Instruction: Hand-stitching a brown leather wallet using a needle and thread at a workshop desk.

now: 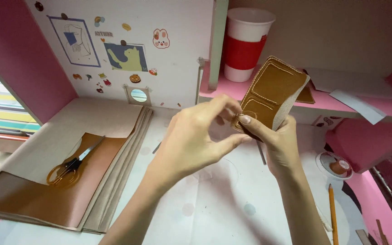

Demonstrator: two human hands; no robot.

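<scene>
Brown leather wallet piece [273,93] hides right hand [281,145] fingertips; thread barely visible.

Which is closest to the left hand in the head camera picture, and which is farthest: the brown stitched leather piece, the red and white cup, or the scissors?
From the left hand:
1. Brown stitched leather piece, at its fingertips, just to the right.
2. Red and white cup, up on the pink shelf behind.
3. Scissors, far left on the brown sheet.
</scene>
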